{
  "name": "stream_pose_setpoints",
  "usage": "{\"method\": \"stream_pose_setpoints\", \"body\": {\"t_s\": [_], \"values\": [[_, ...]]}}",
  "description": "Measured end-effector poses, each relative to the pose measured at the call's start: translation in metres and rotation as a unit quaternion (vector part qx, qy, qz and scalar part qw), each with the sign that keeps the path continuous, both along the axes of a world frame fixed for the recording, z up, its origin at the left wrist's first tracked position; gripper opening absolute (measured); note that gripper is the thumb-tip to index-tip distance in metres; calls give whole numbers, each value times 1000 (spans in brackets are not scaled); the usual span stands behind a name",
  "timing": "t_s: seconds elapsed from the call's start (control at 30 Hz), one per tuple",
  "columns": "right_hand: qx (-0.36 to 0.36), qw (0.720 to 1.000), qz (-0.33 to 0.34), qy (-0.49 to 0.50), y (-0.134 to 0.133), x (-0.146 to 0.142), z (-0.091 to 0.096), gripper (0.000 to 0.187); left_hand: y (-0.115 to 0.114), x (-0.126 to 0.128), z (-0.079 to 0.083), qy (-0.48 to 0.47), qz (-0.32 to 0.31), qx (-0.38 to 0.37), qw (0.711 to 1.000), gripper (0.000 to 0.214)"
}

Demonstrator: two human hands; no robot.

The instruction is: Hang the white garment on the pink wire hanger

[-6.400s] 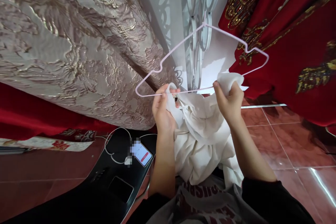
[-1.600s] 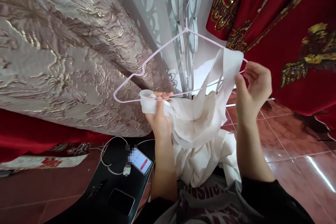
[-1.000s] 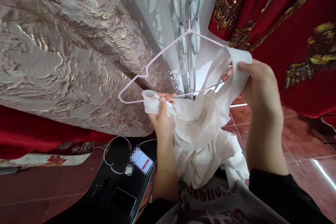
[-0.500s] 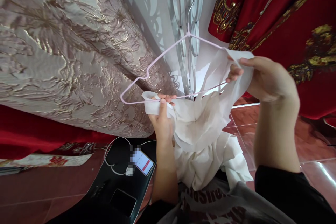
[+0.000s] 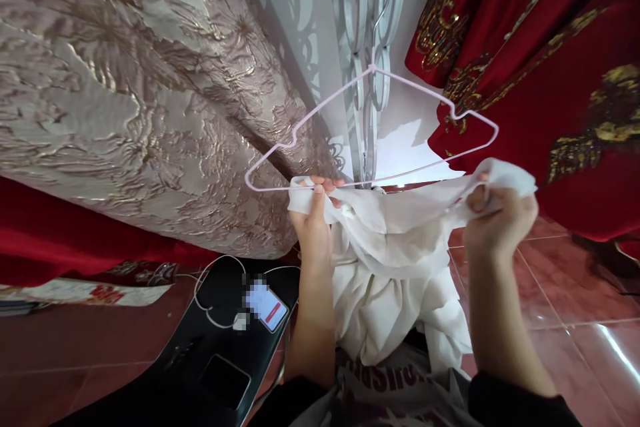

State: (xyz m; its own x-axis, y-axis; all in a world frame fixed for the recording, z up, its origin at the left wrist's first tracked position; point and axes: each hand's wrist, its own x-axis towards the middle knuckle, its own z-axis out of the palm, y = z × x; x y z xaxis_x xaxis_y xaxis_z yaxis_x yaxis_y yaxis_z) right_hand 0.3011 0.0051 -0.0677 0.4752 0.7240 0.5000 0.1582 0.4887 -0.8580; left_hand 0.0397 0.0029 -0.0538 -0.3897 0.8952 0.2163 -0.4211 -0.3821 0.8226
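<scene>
A pale pink clothes hanger (image 5: 334, 92) with a metal hook stands out in front of me, its whole outline bare of cloth. My left hand (image 5: 317, 213) pinches the hanger's lower bar together with one edge of a sheer white garment (image 5: 400, 227). Off to the right, below the hanger's other end, my right hand (image 5: 500, 217) has its fingers closed on the opposite edge of the garment. Between both hands the upper part is stretched wide, while the cream lower folds hang over my lap.
A pink-gold floral brocade curtain (image 5: 150, 113) fills the left. Red cloth with gold embroidery (image 5: 550, 93) hangs at right. Behind the hanger stands white openwork metal (image 5: 383, 80). A lit phone (image 5: 270, 310), a dark phone (image 5: 225, 380) and a white cable (image 5: 197, 293) lie on a black surface (image 5: 185, 340).
My right hand has drawn the garment off the hanger's right arm and moved down, so that arm now shows fully. My left hand keeps its hold.
</scene>
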Motion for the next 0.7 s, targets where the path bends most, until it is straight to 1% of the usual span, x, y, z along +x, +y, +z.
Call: {"method": "stream_pose_setpoints", "body": {"t_s": [0.03, 0.07, 0.13, 0.17, 0.23, 0.27, 0.33, 0.4, 0.47, 0.53, 0.6, 0.63, 0.7], "values": [[12, 999, -23, 32, -7, -19, 0, 17, 1, 2, -1, -11, -7, 0, 1000, 28], [8, 999, -36, 39, -11, -37, 2, 18, 1, 5, -1, -25, -15, 0, 1000, 28], [-21, 999, -19, -17, -11, -66, 11, 19, 0, 11, -2, -53, -30, -5, 998, 29], [-38, 997, 0, -63, -7, -75, 15, 20, -1, 14, -2, -63, -38, -11, 997, 29], [-68, 987, 27, -146, 8, -83, 18, 24, -4, 16, -3, -80, -55, -27, 995, 29], [-79, 982, 28, -169, 16, -84, 16, 27, -6, 15, -4, -85, -66, -42, 993, 29], [-81, 981, -1, -177, 29, -82, 10, 33, -9, 6, -8, -83, -89, -84, 989, 27], [-64, 984, -37, -161, 35, -80, 5, 34, -10, -14, -12, -75, -93, -130, 984, 24], [-50, 987, -47, -148, 38, -78, 2, 32, -10, -43, -12, -80, -68, -154, 982, 20], [-46, 988, -43, -141, 39, -78, 2, 30, -8, -74, -6, -105, -46, -152, 982, 16], [-43, 988, -37, -141, 40, -80, 2, 28, -5, -98, 10, -105, -47, -127, 985, 11], [-40, 988, -34, -143, 41, -81, 2, 28, -3, -104, 21, -97, -54, -107, 988, 13], [-33, 989, -32, -142, 41, -86, 0, 27, 3, -106, 43, -66, -76, -69, 993, 23]]}}
